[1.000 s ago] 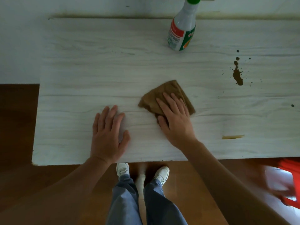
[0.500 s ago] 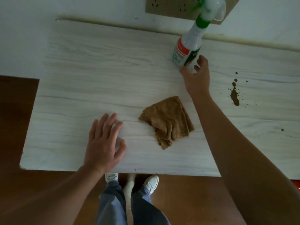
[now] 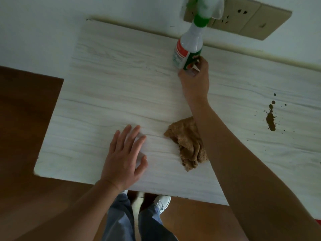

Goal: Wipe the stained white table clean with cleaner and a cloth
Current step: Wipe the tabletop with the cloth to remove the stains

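**White plastic spray bottle held low, brown cloth lying on the table**

White plastic with a green collar and a red and green label, the spray bottle (image 3: 188,49) stands near the far edge of the pale wood-grain table (image 3: 112,84). The right hand (image 3: 195,79) reaches forward with the arm nearly straight. Its thumb and fingers are curled round the lowest part of the bottle.

The bottle looks light and rigid, with a smooth label that may slip. A hold higher up, at the narrow neck under the trigger, would likely give better control for spraying.

A soft, crumpled brown cloth (image 3: 187,143) lies on the table under that forearm, near the front edge. It should bunch easily in the palm.

The left hand (image 3: 124,157) lies flat on the table, fingers spread and holding nothing.

A dark brown splattered stain (image 3: 271,120) sits well to the right, not yet wiped.
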Demonstrator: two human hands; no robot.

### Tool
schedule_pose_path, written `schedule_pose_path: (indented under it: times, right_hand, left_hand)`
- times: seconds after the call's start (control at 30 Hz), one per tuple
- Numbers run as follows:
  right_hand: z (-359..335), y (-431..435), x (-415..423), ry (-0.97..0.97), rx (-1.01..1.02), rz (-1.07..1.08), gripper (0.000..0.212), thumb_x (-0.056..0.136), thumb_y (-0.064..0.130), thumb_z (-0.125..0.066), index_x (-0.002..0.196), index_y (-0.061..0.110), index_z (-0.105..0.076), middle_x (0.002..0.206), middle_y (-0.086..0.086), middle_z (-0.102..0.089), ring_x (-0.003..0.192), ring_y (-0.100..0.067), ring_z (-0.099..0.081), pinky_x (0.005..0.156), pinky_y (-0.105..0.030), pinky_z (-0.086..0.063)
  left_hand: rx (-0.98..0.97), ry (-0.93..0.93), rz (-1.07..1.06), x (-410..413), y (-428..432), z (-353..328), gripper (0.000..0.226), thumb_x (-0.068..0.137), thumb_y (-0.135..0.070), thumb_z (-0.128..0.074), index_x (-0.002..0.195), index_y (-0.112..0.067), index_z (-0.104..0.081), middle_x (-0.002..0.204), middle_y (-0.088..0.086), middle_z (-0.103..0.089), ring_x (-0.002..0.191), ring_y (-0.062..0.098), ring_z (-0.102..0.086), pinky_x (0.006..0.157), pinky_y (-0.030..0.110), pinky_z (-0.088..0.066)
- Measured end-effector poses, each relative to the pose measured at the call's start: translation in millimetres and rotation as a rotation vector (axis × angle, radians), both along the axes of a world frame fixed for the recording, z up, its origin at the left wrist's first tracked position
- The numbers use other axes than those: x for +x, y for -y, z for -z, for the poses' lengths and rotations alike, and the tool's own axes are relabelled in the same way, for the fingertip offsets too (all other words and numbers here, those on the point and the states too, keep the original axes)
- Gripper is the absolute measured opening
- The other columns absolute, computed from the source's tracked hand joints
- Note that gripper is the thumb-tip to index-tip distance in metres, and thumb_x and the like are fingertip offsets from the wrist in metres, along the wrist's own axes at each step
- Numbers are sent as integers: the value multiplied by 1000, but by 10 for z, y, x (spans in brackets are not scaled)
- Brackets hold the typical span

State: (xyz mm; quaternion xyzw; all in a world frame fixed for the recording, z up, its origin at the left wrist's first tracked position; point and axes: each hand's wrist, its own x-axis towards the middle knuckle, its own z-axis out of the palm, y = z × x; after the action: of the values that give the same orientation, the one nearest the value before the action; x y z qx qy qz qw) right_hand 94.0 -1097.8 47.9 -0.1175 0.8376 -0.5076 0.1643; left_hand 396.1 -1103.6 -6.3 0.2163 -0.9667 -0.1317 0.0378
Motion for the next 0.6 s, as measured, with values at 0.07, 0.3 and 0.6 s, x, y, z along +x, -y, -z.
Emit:
schedule_pose_path:
  times: [0.07,0.3,0.6]
  right_hand:
    - [20,100,73,-10,18,-45,70,86,28,-71,149,19,-41,143,4,-56,126,-12,-56,105,-41,-51]
    - [18,-395,49,-141,166,-179,54,93,28,-63,144,22,-49,139,7,-59,128,-7,-53,111,-36,-44]
    - [161,-1962,927,-514,304,-378,41,90,11,-69,130,6,-64,133,-5,-62,125,-23,-54,107,-29,-44]
  left_hand:
    - [-2,-1,0,1,-2,6,58,94,-42,-49,145,-13,-49,168,12,-30,159,33,-19,129,54,-15]
    - [-8,-23,3,6,1,32,58,92,-40,-51,143,-13,-50,167,11,-31,159,33,-20,129,54,-15]
    - [-4,21,1,5,-4,-4,61,95,-44,-45,147,-13,-47,168,12,-30,159,35,-19,128,56,-16]
